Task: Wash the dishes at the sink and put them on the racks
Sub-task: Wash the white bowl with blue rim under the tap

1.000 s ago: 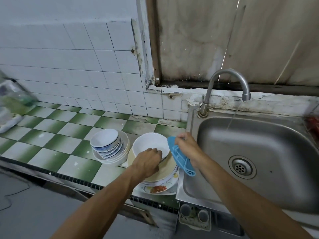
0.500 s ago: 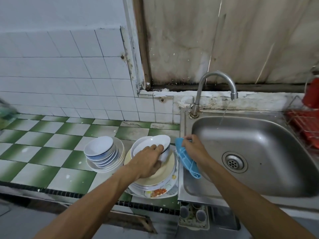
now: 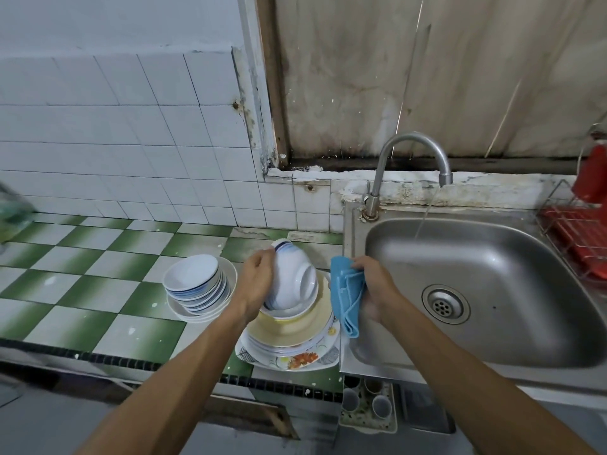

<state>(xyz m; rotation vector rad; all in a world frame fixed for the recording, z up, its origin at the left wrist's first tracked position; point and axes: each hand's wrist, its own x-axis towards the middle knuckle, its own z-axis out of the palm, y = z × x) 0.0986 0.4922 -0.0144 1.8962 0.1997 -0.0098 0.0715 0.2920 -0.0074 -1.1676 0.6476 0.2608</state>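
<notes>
left hand (image 3: pixel 258 284) grips white bowl (image 3: pixel 292 280), blue rim stripes, tipped on its side with base facing camera, above plate stack (image 3: pixel 295 339) left of sink (image 3: pixel 486 290). right hand (image 3: pixel 377 290) clutches folded blue cloth (image 3: pixel 346 293).

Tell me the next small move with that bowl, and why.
Probably swing the bowl right, over the sink, to meet the blue cloth. The left hand grips it tilted on edge above the plate stack, the right hand holds the cloth at the sink's left rim, and the tap is running into the basin.
</notes>
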